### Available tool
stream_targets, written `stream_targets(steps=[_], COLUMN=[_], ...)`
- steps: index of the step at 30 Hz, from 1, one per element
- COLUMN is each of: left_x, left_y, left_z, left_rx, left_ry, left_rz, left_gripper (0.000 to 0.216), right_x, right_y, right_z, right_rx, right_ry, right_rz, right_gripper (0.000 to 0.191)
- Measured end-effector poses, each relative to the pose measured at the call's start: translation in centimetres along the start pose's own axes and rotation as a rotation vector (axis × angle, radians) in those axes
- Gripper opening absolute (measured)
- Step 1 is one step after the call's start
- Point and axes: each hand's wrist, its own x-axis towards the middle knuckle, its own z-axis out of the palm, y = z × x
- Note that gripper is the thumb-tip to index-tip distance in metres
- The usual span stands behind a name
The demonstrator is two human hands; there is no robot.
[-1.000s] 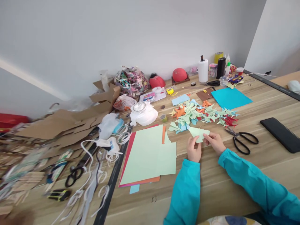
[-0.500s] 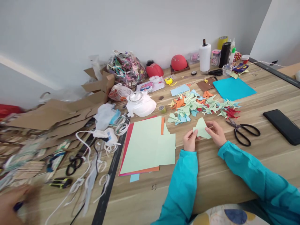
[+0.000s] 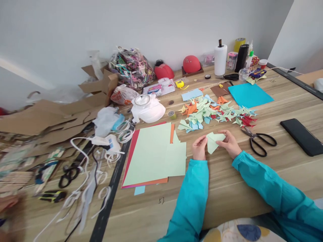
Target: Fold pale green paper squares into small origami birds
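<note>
Between both hands I hold a small folded pale green paper [image 3: 212, 142] just above the wooden table. My left hand [image 3: 200, 148] pinches its left corner, and my right hand [image 3: 229, 144] grips its right side. Beyond the hands lies a heap of folded paper pieces [image 3: 202, 111] in green, orange, blue and red. To the left sits a stack of paper sheets [image 3: 148, 154], pale green on top, with red and orange edges showing beneath. Black-handled scissors [image 3: 261, 139] rest to the right of my right hand.
A black phone [image 3: 301, 136] lies at the far right. Turquoise paper [image 3: 249, 95] is behind the folded heap. White cords [image 3: 87, 161], scissors [image 3: 69, 175] and cardboard [image 3: 63, 117] crowd the left side. Another person's blurred hand [image 3: 8, 205] shows at the left edge.
The green paper has been turned in my hands: its point faced up before and now hangs downward, with a flap toward the right. The view has shifted slightly, and the other person's hand moved left.
</note>
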Motion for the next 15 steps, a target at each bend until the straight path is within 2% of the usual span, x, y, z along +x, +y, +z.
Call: stream_targets(steps=[3, 9, 12, 15], left_x=[0.26, 0.21, 0.17, 0.3], left_y=[0.02, 0.34, 0.33, -0.03], left_z=[-0.2, -0.41, -0.35, -0.36], left_rx=[0.007, 0.15, 0.148, 0.154], left_ry=[-0.032, -0.237, -0.272, -0.294], left_rz=[-0.031, 0.002, 0.026, 0.011], left_gripper=[0.028, 0.027, 0.039, 0.038], right_x=[0.19, 0.58, 0.69, 0.8], right_y=[-0.18, 0.15, 0.23, 0.15], right_z=[-0.41, -0.78, -0.85, -0.99], right_rx=[-0.07, -0.206, -0.202, -0.187], right_ry=[0.01, -0.086, -0.002, 0.074], right_rz=[-0.052, -0.083, -0.092, -0.109], right_gripper=[0.045, 0.033, 0.033, 0.034])
